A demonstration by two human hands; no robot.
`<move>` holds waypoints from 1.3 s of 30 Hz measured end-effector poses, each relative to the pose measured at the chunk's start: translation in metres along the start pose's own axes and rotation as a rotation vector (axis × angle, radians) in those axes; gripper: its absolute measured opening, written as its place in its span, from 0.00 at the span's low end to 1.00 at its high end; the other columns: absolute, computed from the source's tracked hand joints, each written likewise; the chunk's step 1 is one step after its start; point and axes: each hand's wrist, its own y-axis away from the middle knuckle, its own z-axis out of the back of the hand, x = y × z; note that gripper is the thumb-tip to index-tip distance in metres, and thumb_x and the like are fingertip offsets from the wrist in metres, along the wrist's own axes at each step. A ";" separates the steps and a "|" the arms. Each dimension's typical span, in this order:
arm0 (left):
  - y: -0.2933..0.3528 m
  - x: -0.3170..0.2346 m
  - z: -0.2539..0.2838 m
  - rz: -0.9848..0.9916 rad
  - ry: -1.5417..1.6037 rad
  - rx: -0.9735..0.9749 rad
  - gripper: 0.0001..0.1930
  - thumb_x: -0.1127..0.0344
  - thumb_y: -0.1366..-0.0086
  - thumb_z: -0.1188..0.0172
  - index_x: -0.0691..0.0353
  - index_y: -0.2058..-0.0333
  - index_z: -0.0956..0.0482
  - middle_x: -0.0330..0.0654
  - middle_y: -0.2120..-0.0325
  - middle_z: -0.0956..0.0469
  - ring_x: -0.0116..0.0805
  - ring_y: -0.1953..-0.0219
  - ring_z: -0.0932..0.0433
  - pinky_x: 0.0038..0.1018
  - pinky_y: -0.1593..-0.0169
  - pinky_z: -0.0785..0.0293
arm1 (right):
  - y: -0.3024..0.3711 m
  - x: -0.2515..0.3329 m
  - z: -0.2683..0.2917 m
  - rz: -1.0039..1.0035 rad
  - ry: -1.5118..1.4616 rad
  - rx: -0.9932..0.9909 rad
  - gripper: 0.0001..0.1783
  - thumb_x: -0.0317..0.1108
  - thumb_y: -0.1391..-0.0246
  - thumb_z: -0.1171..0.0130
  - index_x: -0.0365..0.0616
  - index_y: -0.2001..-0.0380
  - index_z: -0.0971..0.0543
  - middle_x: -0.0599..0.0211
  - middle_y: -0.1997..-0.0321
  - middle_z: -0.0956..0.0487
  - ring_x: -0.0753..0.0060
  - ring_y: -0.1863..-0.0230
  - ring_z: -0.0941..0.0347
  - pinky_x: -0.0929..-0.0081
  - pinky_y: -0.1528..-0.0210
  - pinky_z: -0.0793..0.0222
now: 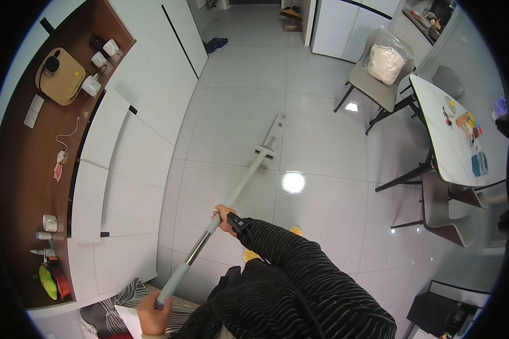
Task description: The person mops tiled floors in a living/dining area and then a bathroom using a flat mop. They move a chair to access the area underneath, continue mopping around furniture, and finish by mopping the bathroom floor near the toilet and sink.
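Over glossy tiles point(328, 214), both hands point(225, 219) hold a slanting pale-grey mop point(211, 224) with a silvery section point(198, 247).

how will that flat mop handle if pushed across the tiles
The flat mop will probably feel stiff, since its pole looks straight. Its head likely slides easily over the glossy floor tiles, and may swivel where the pole joins it.

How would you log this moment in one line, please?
left hand: at mop top end | right hand: around it, lower | mop head: on tiled floor
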 end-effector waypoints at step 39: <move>-0.129 -0.244 0.032 -1.541 -0.322 0.280 0.15 0.65 0.47 0.36 0.69 0.63 0.22 0.38 0.86 0.35 0.28 0.87 0.34 0.24 0.88 0.39 | 0.158 0.143 0.197 0.391 -0.462 0.474 0.06 0.33 0.46 0.49 0.43 0.73 0.29 0.67 0.72 0.27 0.66 0.66 0.31 0.64 0.58 0.35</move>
